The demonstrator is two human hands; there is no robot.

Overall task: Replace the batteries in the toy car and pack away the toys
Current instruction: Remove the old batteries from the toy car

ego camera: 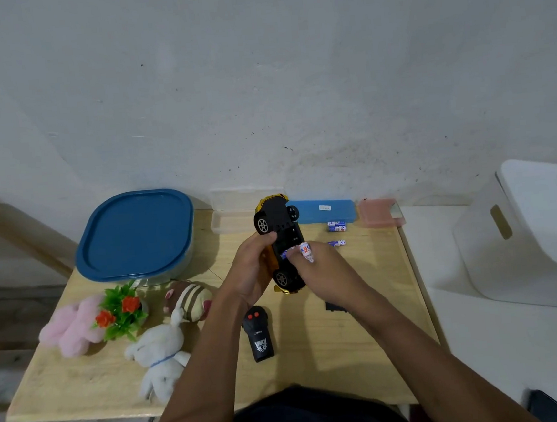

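Note:
A yellow toy car [279, 220] is turned upside down above the wooden table [365, 337], its black underside facing me. My left hand [253, 270] grips the car from its left side. My right hand [319, 268] pinches a white and blue battery [306, 251] at the open battery bay in the car's underside. Loose blue batteries [336, 226] lie on the table behind my right hand, one more battery [336, 243] nearer. A small black cover piece [333, 306] lies partly hidden under my right forearm. The black remote control [258, 333] lies between my forearms.
A container with a blue lid [136, 235] stands at the back left. A clear open case [234, 219], a blue case [324, 210] and a pink box [380, 212] line the wall. Pink plush [73, 324], fake plant [122, 308], striped plush [187, 299] and white bunny [160, 359] lie left.

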